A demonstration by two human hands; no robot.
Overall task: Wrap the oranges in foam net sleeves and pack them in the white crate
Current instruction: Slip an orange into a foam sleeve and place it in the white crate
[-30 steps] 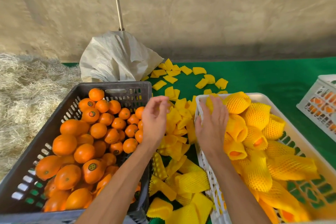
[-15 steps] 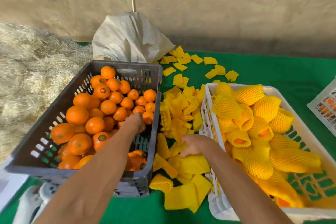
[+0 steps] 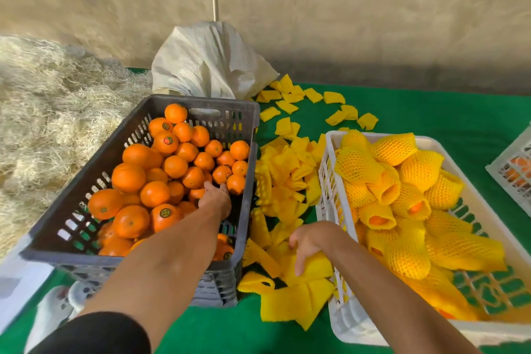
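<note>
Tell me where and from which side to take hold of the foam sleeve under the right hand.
Take the flat yellow foam sleeve by its near free edge, coming from above. It lies limp on the loose pile between the two crates, so a thumb-and-finger pinch should lift it clear. The right hand already rests on it with fingers curling over that edge, next to the white crate.

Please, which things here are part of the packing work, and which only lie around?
Part of the job:
- bare oranges in the grey crate
- loose foam sleeves
- white crate with wrapped oranges
- left hand, right hand

Just lying about:
- white sack
- straw
- second white crate
</note>
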